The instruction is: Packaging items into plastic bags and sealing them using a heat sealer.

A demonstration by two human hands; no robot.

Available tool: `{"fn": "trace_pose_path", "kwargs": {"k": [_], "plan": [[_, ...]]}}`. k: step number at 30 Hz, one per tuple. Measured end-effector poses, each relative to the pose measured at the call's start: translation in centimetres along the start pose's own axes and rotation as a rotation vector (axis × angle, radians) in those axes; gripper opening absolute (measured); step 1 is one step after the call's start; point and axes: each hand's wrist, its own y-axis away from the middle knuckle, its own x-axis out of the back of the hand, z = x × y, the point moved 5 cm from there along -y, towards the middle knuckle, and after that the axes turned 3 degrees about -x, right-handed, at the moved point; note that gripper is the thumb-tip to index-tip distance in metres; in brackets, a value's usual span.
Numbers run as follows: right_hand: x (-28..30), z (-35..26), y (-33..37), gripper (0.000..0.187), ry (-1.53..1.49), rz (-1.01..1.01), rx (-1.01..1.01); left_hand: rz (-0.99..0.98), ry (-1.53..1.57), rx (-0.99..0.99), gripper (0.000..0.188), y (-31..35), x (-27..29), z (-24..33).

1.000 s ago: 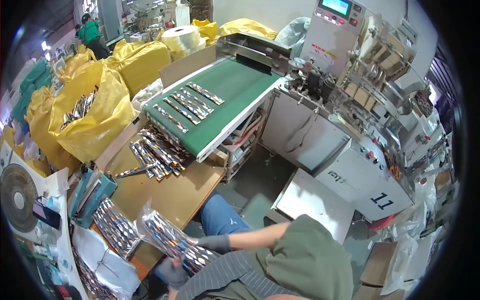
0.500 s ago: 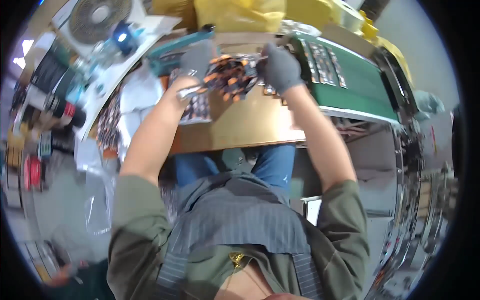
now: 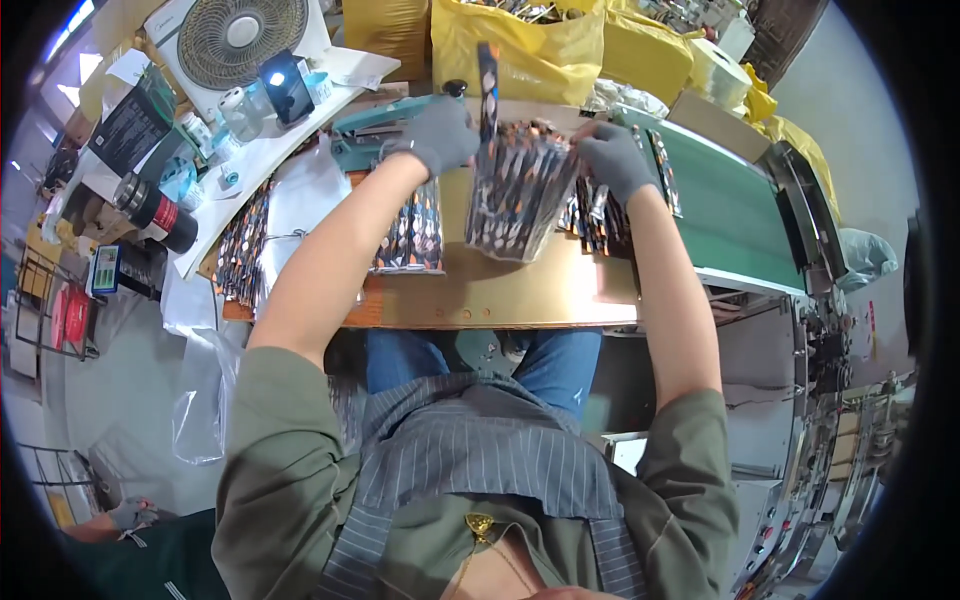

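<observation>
My right hand, in a grey glove, pinches the upper right edge of a clear plastic bag packed with slim dark packets with orange and white marks. The bag hangs tilted over the tabletop. At its upper left, my gloved left hand is closed around one slim packet that stands up above the bag's mouth; its fingertips are partly hidden. Below my left wrist lies another filled bag. Several loose packets lie beneath my right hand.
A green conveyor belt at the right carries a few packets. A teal bag sealer stands behind my left hand. Farther left are more packets, clear bags and a shelf with a fan. Another person's gloved hand shows lower left.
The bag has turned from packet ends facing me to hanging with its side showing. One packet now stands above it by my left hand. Fewer packets show on the belt. My view has shifted.
</observation>
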Motion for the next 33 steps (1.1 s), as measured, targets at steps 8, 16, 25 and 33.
{"fn": "trace_pose_path", "kwargs": {"k": [8, 16, 25, 33], "plan": [[1.3, 1.6, 1.4, 0.008, -0.192, -0.025, -0.049, -0.238, 0.289, 0.138, 0.014, 1.2, 0.7, 2.2], [1.4, 1.2, 2.0, 0.007, -0.179, -0.166, -0.133, -0.216, 0.280, 0.064, 0.019, 1.9, 1.2, 2.7], [2.7, 0.8, 3.2, 0.007, -0.100, -0.114, 0.027, -0.107, 0.478, 0.068, 0.023, 2.8, 1.4, 3.1], [-4.1, -7.6, 7.9, 0.027, 0.686, -0.136, 0.788, 0.067, 0.578, -0.046, 0.024, 6.9, 6.5, 8.8]]}}
